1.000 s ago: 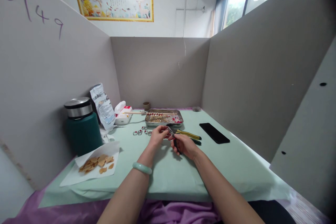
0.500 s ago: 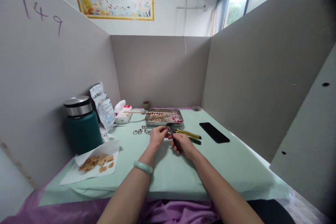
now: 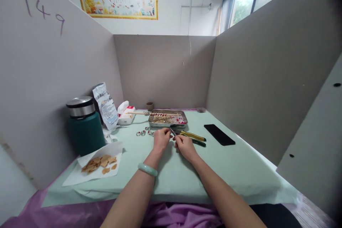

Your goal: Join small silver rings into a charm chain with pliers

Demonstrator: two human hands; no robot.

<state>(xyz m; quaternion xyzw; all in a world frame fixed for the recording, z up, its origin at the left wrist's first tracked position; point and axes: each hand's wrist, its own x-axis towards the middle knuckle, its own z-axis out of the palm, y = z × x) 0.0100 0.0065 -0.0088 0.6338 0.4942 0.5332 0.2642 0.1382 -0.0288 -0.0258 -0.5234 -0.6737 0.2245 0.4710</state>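
Head view: before the metal tray (image 3: pixel 160 125), our right hand (image 3: pixel 185 147) clasps pliers (image 3: pixel 173 132), tips beside our curled left hand (image 3: pixel 161 140), its hold unclear.

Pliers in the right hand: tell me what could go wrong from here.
The left hand is right by the tips of the pliers, so a slip might nip a finger. The small silver-and-red pieces lie loose beside that hand and could get knocked about. The yellow-handled tool lies close to the right hand, which might bump it.
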